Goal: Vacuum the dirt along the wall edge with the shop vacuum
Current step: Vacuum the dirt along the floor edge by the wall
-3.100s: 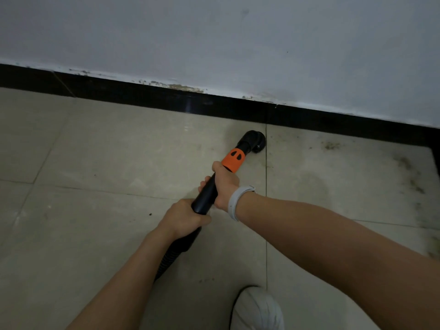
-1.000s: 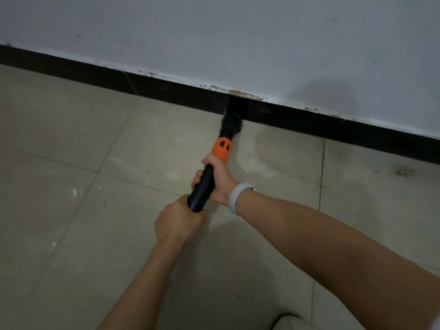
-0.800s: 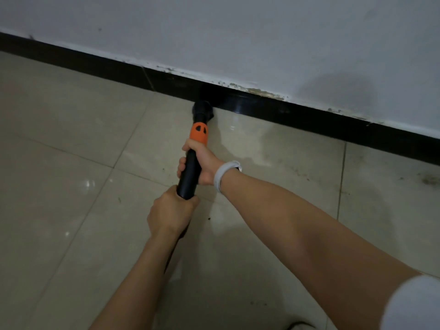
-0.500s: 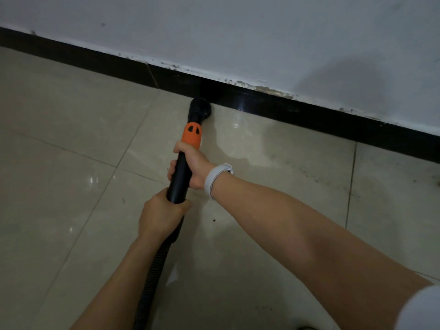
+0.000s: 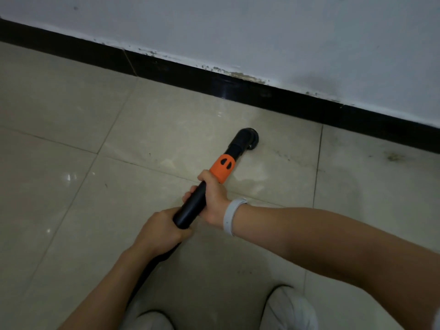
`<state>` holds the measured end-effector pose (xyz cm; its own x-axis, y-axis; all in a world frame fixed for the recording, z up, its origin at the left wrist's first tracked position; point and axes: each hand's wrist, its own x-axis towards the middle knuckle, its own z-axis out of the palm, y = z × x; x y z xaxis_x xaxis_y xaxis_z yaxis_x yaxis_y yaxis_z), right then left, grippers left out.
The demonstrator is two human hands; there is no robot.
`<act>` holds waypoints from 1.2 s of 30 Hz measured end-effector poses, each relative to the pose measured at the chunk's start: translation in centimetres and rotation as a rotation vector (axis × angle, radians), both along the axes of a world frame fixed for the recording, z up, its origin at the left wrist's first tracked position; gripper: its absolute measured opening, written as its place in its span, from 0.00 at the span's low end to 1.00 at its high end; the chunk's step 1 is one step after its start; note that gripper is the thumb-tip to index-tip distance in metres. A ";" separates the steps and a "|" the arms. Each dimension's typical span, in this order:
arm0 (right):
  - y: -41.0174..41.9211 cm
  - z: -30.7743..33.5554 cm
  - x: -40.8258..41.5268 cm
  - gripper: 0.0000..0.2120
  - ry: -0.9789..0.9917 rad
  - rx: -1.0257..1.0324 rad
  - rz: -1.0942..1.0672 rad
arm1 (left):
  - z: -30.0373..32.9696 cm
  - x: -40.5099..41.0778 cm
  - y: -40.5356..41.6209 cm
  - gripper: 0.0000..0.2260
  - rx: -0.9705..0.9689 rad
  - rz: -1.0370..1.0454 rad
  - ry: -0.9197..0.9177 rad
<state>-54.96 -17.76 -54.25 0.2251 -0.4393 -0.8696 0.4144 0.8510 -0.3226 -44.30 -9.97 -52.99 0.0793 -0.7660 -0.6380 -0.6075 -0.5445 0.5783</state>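
Gripping black wand (image 5: 190, 209), orange collar (image 5: 222, 168), both hands.

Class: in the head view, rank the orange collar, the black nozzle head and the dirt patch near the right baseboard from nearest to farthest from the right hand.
From the right hand:
1. Orange collar, touching its fingers.
2. Black nozzle head, farther up the wand.
3. Dirt patch, far right near the baseboard.

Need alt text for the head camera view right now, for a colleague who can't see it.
Both hands grip a black vacuum wand, right hand ahead of left hand, its nozzle on the tiled floor short of the black baseboard. Dirt smudges lie by the baseboard to the right.
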 end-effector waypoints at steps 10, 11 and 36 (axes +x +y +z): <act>3.2 -0.3 -9.4 0.06 0.069 0.032 -0.245 | -1.1 -7.9 0.7 0.09 -0.051 -0.397 -0.112; 3.2 -0.2 -9.9 0.06 0.073 0.032 -0.272 | -1.1 -8.3 0.4 0.09 -0.052 -0.425 -0.114; 4.4 0.0 -2.9 0.06 0.047 0.019 -0.455 | -0.3 -1.3 -0.1 0.05 0.008 -0.452 -0.063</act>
